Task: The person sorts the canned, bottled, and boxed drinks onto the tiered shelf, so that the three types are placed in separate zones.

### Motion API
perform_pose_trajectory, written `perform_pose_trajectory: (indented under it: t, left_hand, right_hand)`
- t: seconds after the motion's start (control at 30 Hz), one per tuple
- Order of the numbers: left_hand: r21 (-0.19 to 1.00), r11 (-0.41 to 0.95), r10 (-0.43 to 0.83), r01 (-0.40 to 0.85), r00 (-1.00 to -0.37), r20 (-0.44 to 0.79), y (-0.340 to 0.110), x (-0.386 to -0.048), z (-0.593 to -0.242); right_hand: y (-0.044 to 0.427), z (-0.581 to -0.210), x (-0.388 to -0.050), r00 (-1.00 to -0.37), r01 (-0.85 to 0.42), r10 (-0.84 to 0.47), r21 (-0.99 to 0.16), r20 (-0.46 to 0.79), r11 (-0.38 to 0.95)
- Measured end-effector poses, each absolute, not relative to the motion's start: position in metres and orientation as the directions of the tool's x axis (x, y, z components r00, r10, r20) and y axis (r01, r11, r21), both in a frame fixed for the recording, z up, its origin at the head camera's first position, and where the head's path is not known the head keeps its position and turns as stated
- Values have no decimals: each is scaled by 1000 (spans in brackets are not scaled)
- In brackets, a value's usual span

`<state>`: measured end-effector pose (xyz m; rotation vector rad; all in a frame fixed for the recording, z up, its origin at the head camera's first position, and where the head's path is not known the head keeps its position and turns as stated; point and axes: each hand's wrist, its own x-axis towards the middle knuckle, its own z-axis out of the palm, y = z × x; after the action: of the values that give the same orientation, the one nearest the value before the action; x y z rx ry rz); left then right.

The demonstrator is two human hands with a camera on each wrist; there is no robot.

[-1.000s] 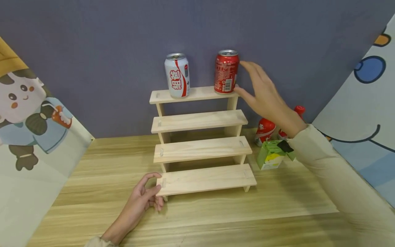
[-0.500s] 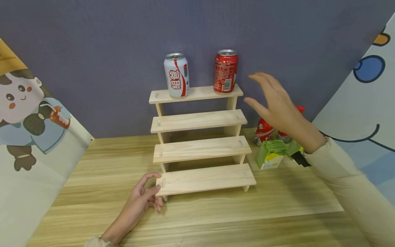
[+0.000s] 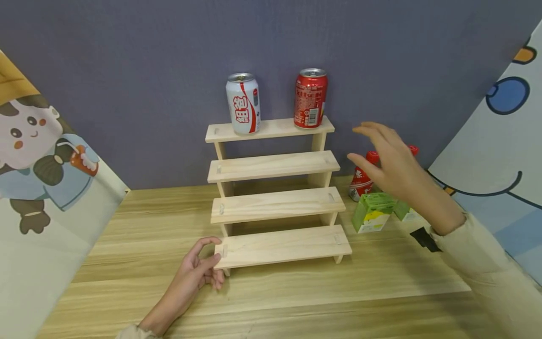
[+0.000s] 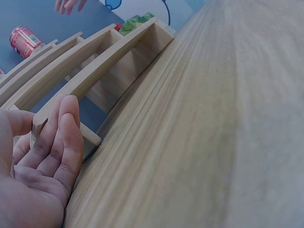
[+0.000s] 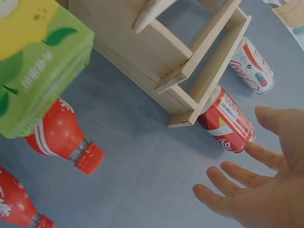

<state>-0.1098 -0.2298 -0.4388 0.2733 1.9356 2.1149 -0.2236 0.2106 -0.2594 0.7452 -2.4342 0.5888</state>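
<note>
A wooden four-step display rack (image 3: 273,165) stands on the table. My left hand (image 3: 192,273) grips the left end of its lowest board; in the left wrist view the thumb is on one side of the board and the fingers (image 4: 70,126) on the other. On the top step stand a white soda can (image 3: 243,106) with red lettering and, apart to its right, a red soda can (image 3: 310,101). My right hand (image 3: 395,165) hangs in the air right of the rack, fingers spread and holding nothing. The right wrist view shows the red can (image 5: 228,121) beyond its fingertips.
Right of the rack stand a green juice carton (image 3: 371,214) and a second green carton (image 3: 404,210), partly hidden by the right arm. Behind them are two red-capped bottles, one red bottle (image 3: 360,182) nearer the rack. A dark wall (image 3: 169,94) rises behind.
My right hand has moved from beside the red can to the right and down, away from it. The left hand, the rack and both cans have stayed put.
</note>
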Motion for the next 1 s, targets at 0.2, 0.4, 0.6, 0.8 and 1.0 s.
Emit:
perform_pose_trajectory:
  t: [0.2, 0.4, 0.6, 0.8, 1.0]
  left_hand:
    - [995, -78, 310, -69, -950, -42, -230, -110, -438]
    - [995, -81, 311, -63, -950, -35, -230, -110, -438]
    - [994, -88, 318, -65, -947, -34, -230, -110, -440]
    - [994, -92, 318, -66, -947, -34, -230, -110, -440]
    - [994, -93, 319, -59, -947, -26, -230, -110, -439]
  right_hand:
    - [213, -273, -213, -710, -608, -387, -235, 588, 758]
    - [219, -292, -204, -738, -595, -389, -261, 551, 760]
    - [225, -309, -200, -779, -566, -382, -297, 497, 769]
    - [229, -320, -197, -781, -564, -376, -303, 499, 769]
    - [234, -329, -196, -774, -566, -372, -295, 513, 770]
